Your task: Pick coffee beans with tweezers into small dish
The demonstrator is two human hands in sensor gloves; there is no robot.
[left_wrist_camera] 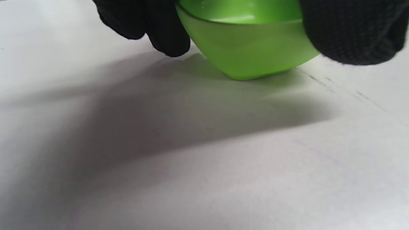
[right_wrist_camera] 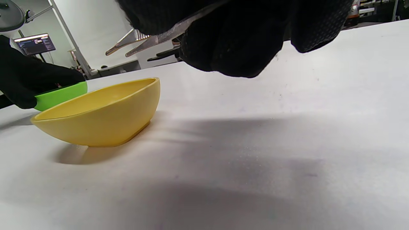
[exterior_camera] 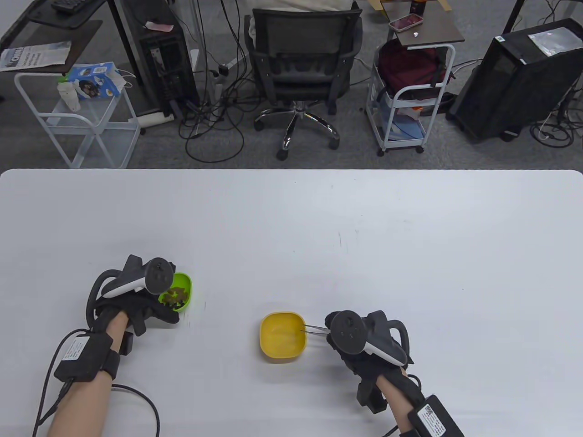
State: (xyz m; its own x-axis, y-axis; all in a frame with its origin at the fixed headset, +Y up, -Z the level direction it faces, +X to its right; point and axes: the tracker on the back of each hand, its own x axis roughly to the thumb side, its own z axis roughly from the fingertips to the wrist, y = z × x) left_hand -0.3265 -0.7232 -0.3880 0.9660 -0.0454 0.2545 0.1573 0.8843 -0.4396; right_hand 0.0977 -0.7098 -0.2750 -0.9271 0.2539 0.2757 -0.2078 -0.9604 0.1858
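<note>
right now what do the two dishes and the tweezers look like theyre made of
Green dish: likely plastic, smooth with a soft sheen, slightly translucent wall.
Yellow dish: likely plastic too, opaque, even colour, satin surface.
Tweezers: metal by the look, grey with dull glints, a bit worn.

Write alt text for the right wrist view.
A gloved right hand at the top holds metal tweezers, tips apart and empty, above a yellow dish on a white table. Behind the dish, the left hand touches a green dish.
</note>
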